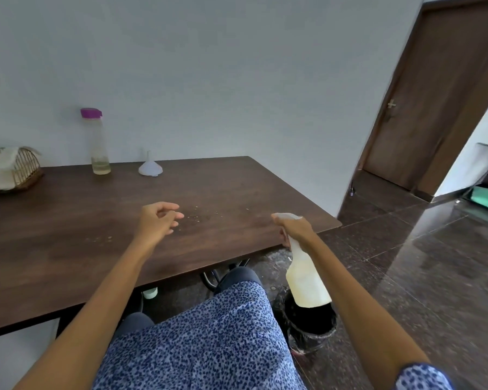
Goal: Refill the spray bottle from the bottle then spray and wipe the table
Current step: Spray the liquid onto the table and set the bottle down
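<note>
while gripping the neck of the spray bottle point(307, 280) in the right hand point(295, 230), holding it just off the worktop's point(68, 220) near right corner, nozzle pointing left over the wood, pale body hanging down and tilted above a dark bin point(312, 323) on the floor. right fingers point(282, 237) curling round the trigger head, grasping it firmly. hovering the left hand point(157, 220) above the middle of the worktop, its fingers loosely bent and released, holding nothing, not touching the surface as far as can be told. standing upright at the far edge near the wall: the clear bottle point(98, 144) with a purple cap, a little yellowish liquid sitting in its bottom. lying just to its right, mouth down and spout up, a white funnel point(150, 166), apart from the bottle. resting at the far left corner, a wicker basket point(20, 170) with a white cloth point(3, 167) draped in it. showing faintly on the dark wood between the two hands, some pale specks or droplets point(197, 216); cannot tell which. filling the lower middle, blue patterned clothing point(209, 339) over the lap. standing at the right, a brown door point(440, 94) beyond glossy dark floor tiles point(434, 263).
</note>
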